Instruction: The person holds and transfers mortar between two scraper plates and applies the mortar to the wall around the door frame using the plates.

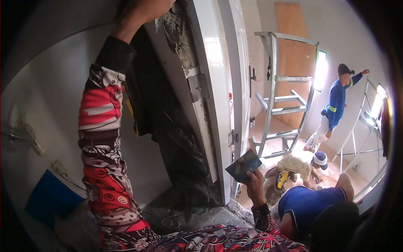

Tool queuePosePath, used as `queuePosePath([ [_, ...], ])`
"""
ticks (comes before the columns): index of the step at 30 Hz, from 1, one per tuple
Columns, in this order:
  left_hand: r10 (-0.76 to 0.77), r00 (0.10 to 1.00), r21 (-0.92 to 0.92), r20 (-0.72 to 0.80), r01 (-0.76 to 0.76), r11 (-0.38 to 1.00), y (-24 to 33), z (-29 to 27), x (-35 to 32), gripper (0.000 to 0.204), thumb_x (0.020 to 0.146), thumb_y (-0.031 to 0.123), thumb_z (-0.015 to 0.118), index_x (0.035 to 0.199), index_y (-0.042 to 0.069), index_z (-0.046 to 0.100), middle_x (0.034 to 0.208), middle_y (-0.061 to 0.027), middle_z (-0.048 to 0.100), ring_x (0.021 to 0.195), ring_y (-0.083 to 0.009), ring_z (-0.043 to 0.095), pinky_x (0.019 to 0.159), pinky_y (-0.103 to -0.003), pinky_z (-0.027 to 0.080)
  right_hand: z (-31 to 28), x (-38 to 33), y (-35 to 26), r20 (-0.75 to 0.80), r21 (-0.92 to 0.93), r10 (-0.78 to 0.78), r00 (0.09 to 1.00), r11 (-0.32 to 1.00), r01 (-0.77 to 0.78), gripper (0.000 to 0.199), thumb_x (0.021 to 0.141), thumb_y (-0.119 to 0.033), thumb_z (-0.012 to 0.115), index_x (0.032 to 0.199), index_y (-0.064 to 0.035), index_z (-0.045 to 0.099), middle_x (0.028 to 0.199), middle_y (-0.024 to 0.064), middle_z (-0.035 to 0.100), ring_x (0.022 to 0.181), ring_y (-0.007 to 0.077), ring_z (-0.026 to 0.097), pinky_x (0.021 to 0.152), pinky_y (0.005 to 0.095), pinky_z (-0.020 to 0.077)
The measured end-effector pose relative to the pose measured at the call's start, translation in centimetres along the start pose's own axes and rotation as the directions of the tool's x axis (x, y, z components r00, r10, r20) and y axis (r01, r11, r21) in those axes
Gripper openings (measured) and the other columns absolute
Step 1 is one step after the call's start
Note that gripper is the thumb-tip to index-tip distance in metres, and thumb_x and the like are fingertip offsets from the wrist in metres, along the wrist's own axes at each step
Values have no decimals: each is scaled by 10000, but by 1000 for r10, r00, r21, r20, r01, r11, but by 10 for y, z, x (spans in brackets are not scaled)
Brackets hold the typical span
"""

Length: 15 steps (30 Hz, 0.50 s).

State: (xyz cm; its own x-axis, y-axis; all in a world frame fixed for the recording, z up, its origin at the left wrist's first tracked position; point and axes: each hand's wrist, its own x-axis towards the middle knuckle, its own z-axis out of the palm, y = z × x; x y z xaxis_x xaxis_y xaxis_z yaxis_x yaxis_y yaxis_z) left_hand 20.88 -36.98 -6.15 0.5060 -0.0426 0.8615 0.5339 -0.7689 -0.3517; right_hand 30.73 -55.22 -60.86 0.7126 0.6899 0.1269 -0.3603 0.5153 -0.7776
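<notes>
My left hand [140, 12] is raised to the top of the picture, fingers curled, against a rough grey mortar patch [178, 33] in the gap beside the white door frame [210, 96]. A small pale edge shows by its fingers; what it grips is hidden. The left sleeve [103, 138] is patterned red, white and black. Lower down, my right hand [254, 185] holds a dark square flat board [243, 165] smeared with grey, tilted, just beside the frame's lower hinge [231, 137]. Dark plastic sheeting [168, 126] hangs in the gap.
A metal scaffold frame [281, 96] stands past the doorway. One person in blue [336, 105] reaches up at the right, another in a white cap [308, 161] crouches on the floor, a third in blue [312, 206] is close at lower right. A blue sheet [50, 197] lies at left.
</notes>
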Motion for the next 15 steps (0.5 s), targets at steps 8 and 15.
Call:
queuePosePath([
  [8, 159, 984, 185, 79, -172, 968, 23, 18, 10, 256, 739, 193, 570, 740, -47, 657, 869, -293, 636, 865, -445, 634, 773, -524, 502, -8, 8, 14, -7, -4, -14, 1000, 1000, 14, 309, 894, -52, 437, 1182, 27, 517, 1091, 133, 618, 930, 229, 657, 778, 374, 590],
  [15, 291, 944, 163, 157, -316, 935, 27, 42, -36, 191, 832, 155, 537, 776, -18, 596, 825, -228, 602, 828, -410, 600, 730, -477, 500, -7, 11, 17, -16, 29, 26, 1000, 999, -25, 292, 892, -41, 443, 1163, 26, 529, 1074, 129, 623, 917, 227, 658, 790, 368, 585],
])
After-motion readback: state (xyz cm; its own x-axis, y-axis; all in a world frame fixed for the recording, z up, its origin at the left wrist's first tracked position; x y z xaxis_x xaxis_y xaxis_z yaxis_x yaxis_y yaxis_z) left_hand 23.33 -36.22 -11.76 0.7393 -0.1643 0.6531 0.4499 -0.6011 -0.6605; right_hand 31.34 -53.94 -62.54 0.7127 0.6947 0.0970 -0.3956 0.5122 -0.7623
